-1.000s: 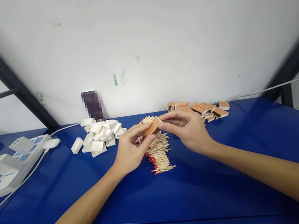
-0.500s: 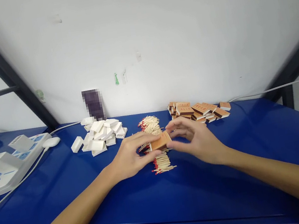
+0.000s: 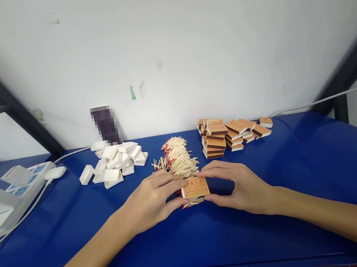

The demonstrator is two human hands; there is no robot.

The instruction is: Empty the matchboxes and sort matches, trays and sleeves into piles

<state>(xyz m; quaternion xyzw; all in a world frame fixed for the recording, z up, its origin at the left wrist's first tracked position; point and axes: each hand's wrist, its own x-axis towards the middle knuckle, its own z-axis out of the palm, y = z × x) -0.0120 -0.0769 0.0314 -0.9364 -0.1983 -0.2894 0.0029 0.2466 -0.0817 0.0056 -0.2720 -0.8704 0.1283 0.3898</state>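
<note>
Two bare hands on one matchbox (image 3: 195,188), just below the centre of the frame. Orange cover, red lettering facing up, white edge showing at its left end. Left hand (image 3: 155,197) comes in from the lower left: fingertips on the box's top-left part, thumb at its lower-left edge, spread about as wide as the box side, box pinched between. Right hand (image 3: 243,184) comes from the lower right: index finger at the upper-right corner, thumb at the lower-right corner, same spread, box between the tips; blue shows through the gap behind them. Other right-hand fingers mostly hidden behind the index.

Box is over the near end of the match pile (image 3: 180,158); can't tell if it rests on the matches or is held just above. Red heads mostly toward the left, a few sticks fanned out at the pile's left side. White trays (image 3: 113,176) heaped left of centre, one apart at the heap's left. Orange-covered matchboxes (image 3: 216,127) stacked right of centre, near the wall (image 3: 218,43). Blue table (image 3: 172,254) under everything. Power strip (image 3: 23,211) with white plugs at the left edge. Pixelated dark item (image 3: 107,125) behind the trays, identity unclear.
</note>
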